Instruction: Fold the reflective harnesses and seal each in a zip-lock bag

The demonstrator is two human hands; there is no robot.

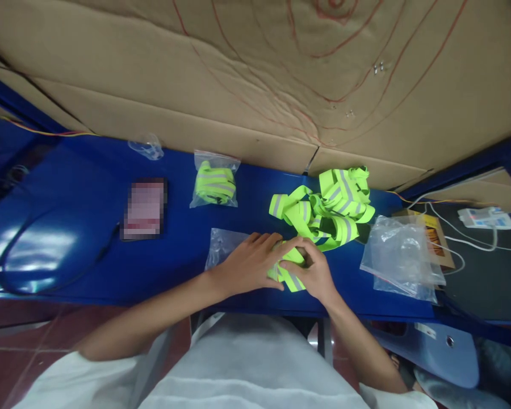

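Note:
Both my hands are on a folded neon-yellow reflective strap [293, 275] with grey stripes, close to the table's front edge. My left hand [252, 262] covers its left side, while my right hand [315, 271] curls round its right side with the thumb on the near face. Just beyond lies a loose heap of the same reflective straps [332, 207]. Part of a clear plastic bag [221, 245] shows flat beside my left hand. Farther back, a filled zip bag [215, 182] holds a rolled yellow strap.
Clear plastic bags [402, 255] lie stacked on the right, near a small box [440, 241] and white cables. A dark-edged phone-like device [145, 209], blurred out, sits left with a black cable. Crumpled plastic [148, 149] lies by the cardboard wall [255, 113] behind the blue table [89, 199].

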